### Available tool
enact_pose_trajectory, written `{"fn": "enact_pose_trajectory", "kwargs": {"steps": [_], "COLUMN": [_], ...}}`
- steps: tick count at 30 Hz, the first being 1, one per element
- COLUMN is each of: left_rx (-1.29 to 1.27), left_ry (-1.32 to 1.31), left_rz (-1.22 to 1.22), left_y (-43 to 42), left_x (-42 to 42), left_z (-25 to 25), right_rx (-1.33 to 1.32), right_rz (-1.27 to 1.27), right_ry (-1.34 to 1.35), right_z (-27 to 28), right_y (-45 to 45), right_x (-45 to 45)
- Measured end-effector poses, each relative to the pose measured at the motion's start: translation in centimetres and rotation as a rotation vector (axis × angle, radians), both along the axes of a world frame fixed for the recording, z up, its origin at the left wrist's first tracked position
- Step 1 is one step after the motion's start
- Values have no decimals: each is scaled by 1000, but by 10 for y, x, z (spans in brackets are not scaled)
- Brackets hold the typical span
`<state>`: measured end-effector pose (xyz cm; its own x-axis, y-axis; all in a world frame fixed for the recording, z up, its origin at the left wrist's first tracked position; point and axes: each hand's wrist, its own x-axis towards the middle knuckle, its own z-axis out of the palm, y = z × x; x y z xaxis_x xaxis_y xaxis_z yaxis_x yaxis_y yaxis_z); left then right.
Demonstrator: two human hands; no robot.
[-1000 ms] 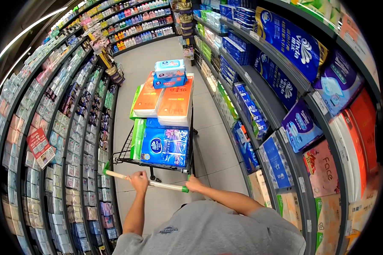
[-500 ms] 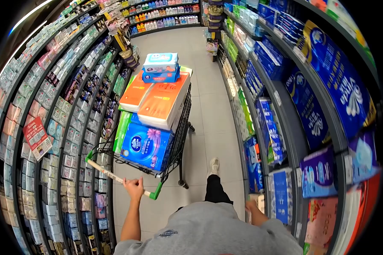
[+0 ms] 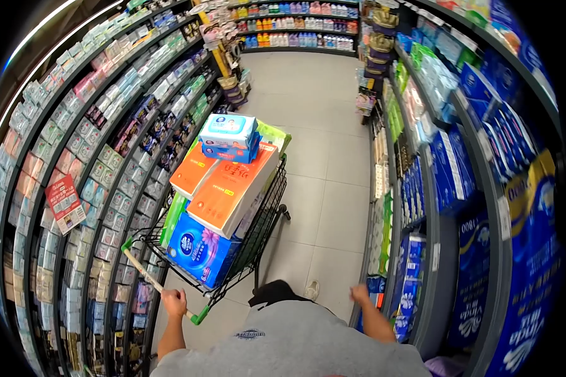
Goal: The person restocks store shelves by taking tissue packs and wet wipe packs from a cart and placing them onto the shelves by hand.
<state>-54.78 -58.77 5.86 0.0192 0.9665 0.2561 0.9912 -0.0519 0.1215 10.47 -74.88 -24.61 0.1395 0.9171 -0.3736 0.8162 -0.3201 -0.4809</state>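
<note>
Your left fingers (image 3: 181, 301) are wrapped around the pale handle (image 3: 146, 273), clamped on it close to its near, right green end. Your left hand (image 3: 173, 303) sits back-up over the bar, and behind it your left forearm (image 3: 171, 336) runs almost straight down to the near edge. Your right hand (image 3: 359, 294) is off the handle, well to the right; its fingers look drawn in, though you cannot tell how tightly. Its forearm (image 3: 378, 323) slants from the near right toward the far left, in front of the right shelf (image 3: 426, 270); whether it touches is unclear.

The handle belongs to the black wire cart (image 3: 258, 231), standing ahead of you, left of the aisle's middle and turned at an angle, its handle near the left shelf (image 3: 110, 169). A blue pack (image 3: 198, 248) lies nearest you in it, orange packs (image 3: 233, 188) farther off, and wipes packs (image 3: 228, 129) on top.
</note>
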Motion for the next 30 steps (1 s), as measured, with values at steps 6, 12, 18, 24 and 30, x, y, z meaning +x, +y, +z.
{"fn": "enact_pose_trajectory", "kwargs": {"steps": [6,12,18,24,30], "left_rx": [306,93,-184,40,193], "left_ry": [-555,-1217,-1131,-1156,-1344], "left_rz": [314,138,146,115,416], "left_y": [150,374,493,531,543], "left_x": [54,161,218,207,229], "left_z": [45,131,161,128,150], "right_rx": [110,737,838,544,670], "right_rz": [-255,246,606,765,818], "right_ry": [46,290,13,28,88], "right_z": [197,401,465,479,488], "right_y": [302,540,665,700,731], "right_x": [31,-91,-204,-222,-241]}}
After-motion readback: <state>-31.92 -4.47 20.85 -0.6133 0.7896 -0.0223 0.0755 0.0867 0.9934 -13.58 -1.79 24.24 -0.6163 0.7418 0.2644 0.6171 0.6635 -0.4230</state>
